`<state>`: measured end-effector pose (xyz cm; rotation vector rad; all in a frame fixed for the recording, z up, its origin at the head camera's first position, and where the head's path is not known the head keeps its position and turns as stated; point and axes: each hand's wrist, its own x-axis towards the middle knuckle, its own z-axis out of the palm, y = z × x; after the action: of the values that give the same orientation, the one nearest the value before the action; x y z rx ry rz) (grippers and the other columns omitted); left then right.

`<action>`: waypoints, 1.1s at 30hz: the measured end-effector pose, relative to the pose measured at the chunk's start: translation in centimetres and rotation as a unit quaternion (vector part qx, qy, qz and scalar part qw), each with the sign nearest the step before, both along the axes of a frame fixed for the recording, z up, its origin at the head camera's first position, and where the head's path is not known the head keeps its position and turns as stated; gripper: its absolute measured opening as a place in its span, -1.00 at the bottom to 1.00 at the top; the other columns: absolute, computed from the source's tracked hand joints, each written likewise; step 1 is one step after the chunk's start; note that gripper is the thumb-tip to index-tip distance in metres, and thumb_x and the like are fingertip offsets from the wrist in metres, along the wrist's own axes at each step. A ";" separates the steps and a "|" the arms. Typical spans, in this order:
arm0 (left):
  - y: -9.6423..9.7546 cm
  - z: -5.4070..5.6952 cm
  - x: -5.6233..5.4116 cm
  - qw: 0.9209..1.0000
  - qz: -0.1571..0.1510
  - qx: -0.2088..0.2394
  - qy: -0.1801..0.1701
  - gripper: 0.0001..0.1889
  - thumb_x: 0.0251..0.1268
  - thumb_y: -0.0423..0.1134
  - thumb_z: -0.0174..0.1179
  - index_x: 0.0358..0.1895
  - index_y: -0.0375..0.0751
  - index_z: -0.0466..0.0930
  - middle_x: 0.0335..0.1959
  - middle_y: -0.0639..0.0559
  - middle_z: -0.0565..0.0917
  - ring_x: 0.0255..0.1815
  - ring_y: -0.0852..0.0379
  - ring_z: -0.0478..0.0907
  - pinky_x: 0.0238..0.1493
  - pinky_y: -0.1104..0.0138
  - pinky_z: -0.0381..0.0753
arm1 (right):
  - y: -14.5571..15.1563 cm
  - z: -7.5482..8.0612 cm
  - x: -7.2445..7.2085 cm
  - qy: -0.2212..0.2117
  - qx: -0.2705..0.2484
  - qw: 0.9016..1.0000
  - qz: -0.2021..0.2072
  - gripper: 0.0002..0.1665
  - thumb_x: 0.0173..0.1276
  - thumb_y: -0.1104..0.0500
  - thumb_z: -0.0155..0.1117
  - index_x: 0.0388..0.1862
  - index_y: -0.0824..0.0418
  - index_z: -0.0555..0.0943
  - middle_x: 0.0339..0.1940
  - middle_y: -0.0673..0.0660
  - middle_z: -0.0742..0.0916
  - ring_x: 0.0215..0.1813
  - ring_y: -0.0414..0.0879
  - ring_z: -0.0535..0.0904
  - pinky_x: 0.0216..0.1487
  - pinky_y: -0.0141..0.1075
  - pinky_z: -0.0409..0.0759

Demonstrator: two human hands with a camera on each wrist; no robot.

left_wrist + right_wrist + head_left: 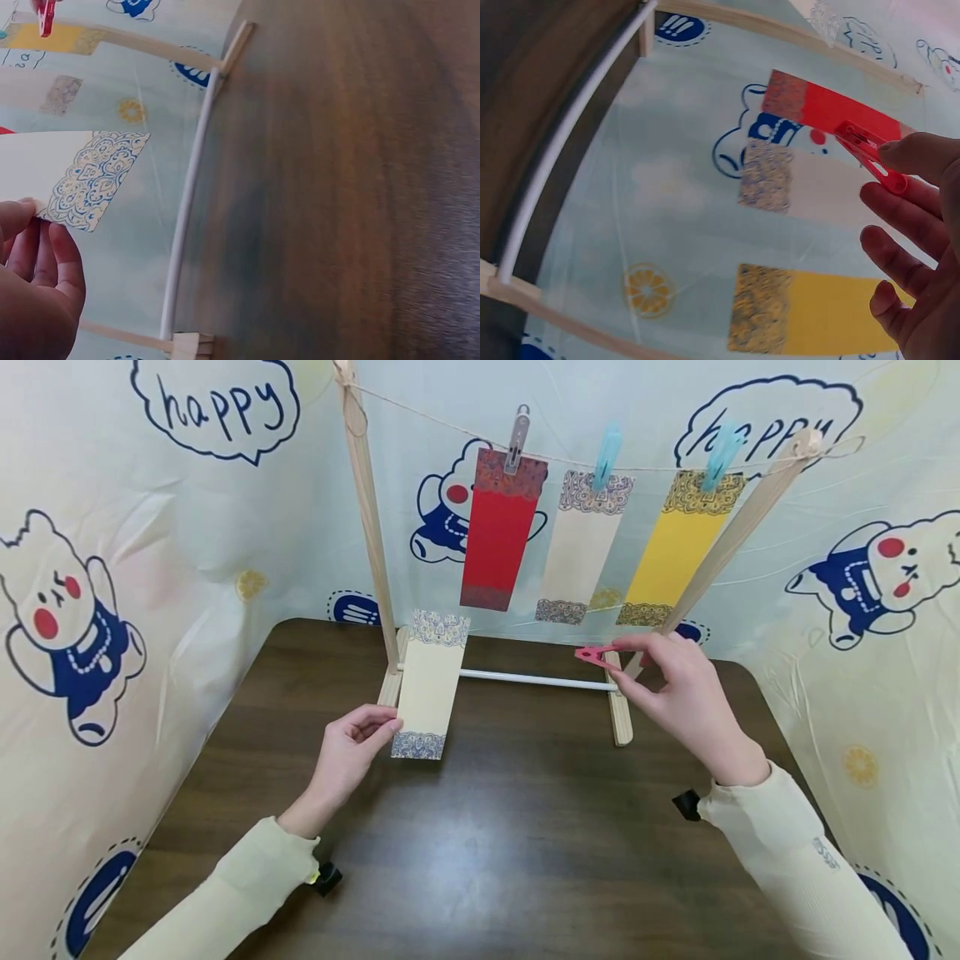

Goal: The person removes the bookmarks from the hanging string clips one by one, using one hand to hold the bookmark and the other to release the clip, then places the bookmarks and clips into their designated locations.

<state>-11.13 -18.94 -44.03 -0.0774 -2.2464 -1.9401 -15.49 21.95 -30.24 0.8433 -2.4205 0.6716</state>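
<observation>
My left hand [352, 747] pinches a cream card [430, 685] with blue lace-patterned ends by its lower left edge, holding it up beside the left post. In the left wrist view the thumb lies over one face of the card near its patterned end [94, 180]. My right hand [678, 697] pinches a pink-red clothespin [595, 656] between thumb and index finger, in front of the right post. The right wrist view shows the clothespin [874, 161] at the fingertips, the other fingers loosely bent. Red [501, 531], whitish [585, 547] and yellow [678, 552] cards hang from a string.
The string [450, 422] runs between a left wooden post [367, 518] and a right one [738, 531]. A grey clip [517, 439] and two blue clips [608, 458] hold the cards. A white rod [536, 679] joins the feet above the dark table [487, 860]. Patterned cloth [195, 527] surrounds everything.
</observation>
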 end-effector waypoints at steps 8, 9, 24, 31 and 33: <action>-0.3 -0.9 0.4 1.000 -0.004 -0.014 -0.019 -0.79 0.41 -0.37 0.36 -0.02 -0.44 0.72 -0.18 -0.22 0.77 -0.22 0.33 0.68 -0.12 0.53 0.63 | 1.4 -1.9 0.6 -0.011 0.016 1.000 -0.015 -0.46 0.21 0.33 0.57 0.21 0.24 0.71 0.00 0.18 0.82 -0.09 0.05 0.64 -0.01 -0.06 0.48; -0.3 -1.0 0.5 1.000 -0.004 -0.018 -0.023 -0.79 0.41 -0.36 0.36 -0.02 -0.43 0.72 -0.17 -0.24 0.76 -0.22 0.33 0.67 -0.11 0.53 0.63 | 1.6 -2.2 0.7 -0.015 0.019 1.000 -0.017 -0.48 0.22 0.33 0.57 0.19 0.23 0.72 0.00 0.18 0.82 -0.08 0.05 0.64 -0.02 -0.06 0.48; -0.8 -2.7 1.2 0.997 -0.010 -0.058 -0.049 -0.78 0.45 -0.33 0.33 0.01 -0.43 0.71 -0.15 -0.27 0.76 -0.20 0.36 0.66 -0.05 0.57 0.60 | 3.8 -7.1 1.9 -0.078 0.033 0.994 -0.071 -0.55 0.26 0.30 0.52 0.13 0.14 0.68 -0.31 0.06 0.79 -0.34 0.00 0.61 -0.24 -0.10 0.44; -1.0 -3.3 1.3 0.995 -0.003 -0.073 -0.071 -0.79 0.45 -0.34 0.32 0.00 -0.43 0.72 -0.16 -0.27 0.77 -0.21 0.35 0.66 -0.10 0.58 0.60 | 4.5 -9.4 2.5 -0.132 0.044 0.986 -0.091 -0.54 0.31 0.27 0.49 0.16 0.10 0.61 -0.34 0.05 0.80 -0.36 -0.01 0.58 -0.37 -0.14 0.44; -1.0 -3.4 1.4 0.994 0.000 -0.075 -0.080 -0.78 0.45 -0.34 0.33 0.01 -0.43 0.72 -0.15 -0.27 0.77 -0.22 0.36 0.65 -0.10 0.59 0.60 | 4.7 -9.9 2.6 -0.148 0.047 0.983 -0.095 -0.55 0.32 0.26 0.48 0.17 0.10 0.59 -0.34 0.06 0.80 -0.39 -0.04 0.55 -0.38 -0.15 0.44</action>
<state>-9.73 -19.93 -47.45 0.0615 -2.4914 -1.8356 -12.87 26.68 -40.11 0.5693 -2.7756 0.6513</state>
